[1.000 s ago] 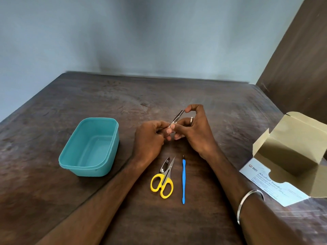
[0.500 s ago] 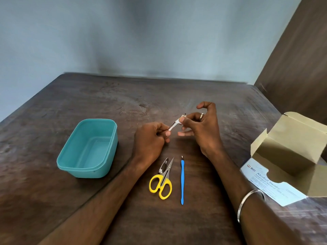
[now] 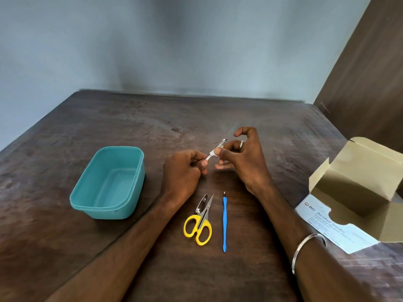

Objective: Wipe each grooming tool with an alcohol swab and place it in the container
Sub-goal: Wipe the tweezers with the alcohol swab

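Since a second ago, both my hands have drifted slightly toward two o'clock, and the small silver metal grooming tool [image 3: 216, 150] has dropped from a steep tilt to a shallower slant. My left hand [image 3: 184, 171] is curled into a loose fist and pinches the tool's near end between thumb and forefinger, holding it above the tabletop. My right hand [image 3: 244, 159] sits just at its three o'clock, thumb and a fingertip pinched around the tool's middle over a small white alcohol swab [image 3: 214, 151], which is mostly hidden; the forefinger arches up clear of the tool, and there is a ring on one finger. The tool's far tip points toward one o'clock.

At six o'clock from my hands, yellow-handled metal scissors [image 3: 199, 223] lie flat on the dark brown wooden tabletop [image 3: 218, 118], blades pointing away from me, with a small silver nail clipper [image 3: 201, 204] touching their left blade. Just beside them at three o'clock lies a slim blue-handled cuticle pusher [image 3: 224, 223], parallel to the scissors. At nine o'clock from my left hand stands an open teal plastic container [image 3: 87, 201], well apart from the tools. Far out at three o'clock sits an open cardboard alcohol swab box [image 3: 357, 192], flap folded toward me. A silver bangle [image 3: 305, 247] circles my right wrist.
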A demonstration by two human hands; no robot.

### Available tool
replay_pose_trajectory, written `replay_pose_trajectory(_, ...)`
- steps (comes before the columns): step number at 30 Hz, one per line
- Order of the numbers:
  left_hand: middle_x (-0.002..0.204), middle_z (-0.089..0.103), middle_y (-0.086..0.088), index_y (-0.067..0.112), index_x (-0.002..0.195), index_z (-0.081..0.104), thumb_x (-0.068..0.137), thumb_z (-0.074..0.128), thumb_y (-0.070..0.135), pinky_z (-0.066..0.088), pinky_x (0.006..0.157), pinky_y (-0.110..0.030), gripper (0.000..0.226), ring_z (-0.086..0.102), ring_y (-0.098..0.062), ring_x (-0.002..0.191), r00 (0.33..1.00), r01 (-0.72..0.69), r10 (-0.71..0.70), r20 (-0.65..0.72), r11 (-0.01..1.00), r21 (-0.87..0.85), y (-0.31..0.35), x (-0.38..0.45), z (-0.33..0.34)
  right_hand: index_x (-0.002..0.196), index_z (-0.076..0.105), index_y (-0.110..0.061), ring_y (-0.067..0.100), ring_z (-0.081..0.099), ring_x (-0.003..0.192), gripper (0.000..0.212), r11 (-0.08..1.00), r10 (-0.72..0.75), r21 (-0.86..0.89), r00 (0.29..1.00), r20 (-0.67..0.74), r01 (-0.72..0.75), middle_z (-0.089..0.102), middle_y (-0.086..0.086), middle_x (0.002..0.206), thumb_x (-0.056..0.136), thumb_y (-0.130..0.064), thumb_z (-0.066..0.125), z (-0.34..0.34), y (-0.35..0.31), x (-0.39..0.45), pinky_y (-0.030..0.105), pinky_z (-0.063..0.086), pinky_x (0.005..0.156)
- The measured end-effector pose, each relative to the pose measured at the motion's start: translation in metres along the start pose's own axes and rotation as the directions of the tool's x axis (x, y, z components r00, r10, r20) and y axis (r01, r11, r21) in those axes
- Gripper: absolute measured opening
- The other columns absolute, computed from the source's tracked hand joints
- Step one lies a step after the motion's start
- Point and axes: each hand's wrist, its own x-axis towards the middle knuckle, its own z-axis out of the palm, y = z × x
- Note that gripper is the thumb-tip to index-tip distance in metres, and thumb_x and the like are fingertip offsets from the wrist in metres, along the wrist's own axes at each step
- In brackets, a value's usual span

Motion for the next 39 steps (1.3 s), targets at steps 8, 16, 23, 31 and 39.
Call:
replay_pose_trajectory(8, 0.072, 0.071, 0.012, 0.023, 0.095, 0.074, 0.091, 0.065, 0.011, 0.052, 0.066, -0.019, 0.015, 0.063, 0.005, 0.062, 1.0, -0.006, 0.006, -0.009, 1.0, -0.028, 0.0, 0.0, -0.001, 0.116, 0.037, -0.007, 0.025, 0.064, 0.059, 0.053, 0.999, -0.013, -0.032, 0.997, 0.072, 0.015, 0.067, 0.01, 0.072, 0.08, 0.008, 0.074, 0.008, 0.0, -0.004, 0.041, 0.061, 0.06)
replay_pose_trajectory(16, 0.081, 0.074, 0.01, 0.02, 0.101, 0.074, 0.091, 0.065, 0.006, 0.047, 0.056, -0.009, 0.019, 0.066, 0.006, 0.062, 0.999, -0.035, 0.04, 0.023, 0.981, -0.193, 0.005, -0.003, 0.001, 0.116, 0.047, -0.003, 0.023, 0.071, 0.063, 0.042, 1.0, -0.005, 0.002, 0.998, 0.062, 0.005, 0.071, 0.018, 0.079, 0.085, 0.003, 0.073, 0.007, 0.001, -0.004, 0.035, 0.062, 0.059)
replay_pose_trajectory(23, 0.072, 0.074, 0.002, 0.014, 0.099, 0.075, 0.094, 0.062, 0.009, 0.045, 0.052, -0.012, 0.015, 0.061, 0.0, 0.053, 0.999, 0.045, -0.052, -0.013, 0.941, -0.334, 0.005, 0.001, -0.001, 0.108, 0.057, 0.001, 0.03, 0.071, 0.072, 0.034, 0.998, -0.03, 0.054, 0.993, 0.111, 0.024, 0.068, 0.032, 0.091, 0.08, 0.009, 0.073, 0.005, 0.002, -0.004, 0.039, 0.063, 0.063)
replay_pose_trajectory(31, 0.073, 0.071, -0.007, 0.012, 0.09, 0.073, 0.096, 0.059, 0.014, 0.042, 0.049, -0.012, 0.015, 0.055, -0.005, 0.053, 0.985, 0.169, -0.158, 0.063, 0.863, -0.477, 0.009, 0.003, -0.007, 0.112, 0.051, -0.007, 0.021, 0.067, 0.062, 0.043, 0.999, -0.032, 0.032, 0.995, 0.099, 0.029, 0.068, 0.005, 0.071, 0.079, 0.006, 0.076, 0.004, 0.003, -0.002, 0.041, 0.06, 0.058)
replay_pose_trajectory(39, 0.069, 0.066, -0.004, 0.009, 0.092, 0.073, 0.096, 0.059, 0.018, 0.042, 0.052, -0.018, 0.017, 0.053, -0.011, 0.058, 0.968, 0.233, -0.162, 0.192, 0.864, -0.446, 0.008, 0.006, -0.017, 0.124, 0.067, -0.02, 0.02, 0.062, 0.07, 0.043, 0.992, -0.128, 0.036, 0.966, 0.224, 0.123, 0.061, 0.021, 0.082, 0.084, -0.006, 0.076, 0.0, 0.0, -0.004, 0.041, 0.057, 0.061)
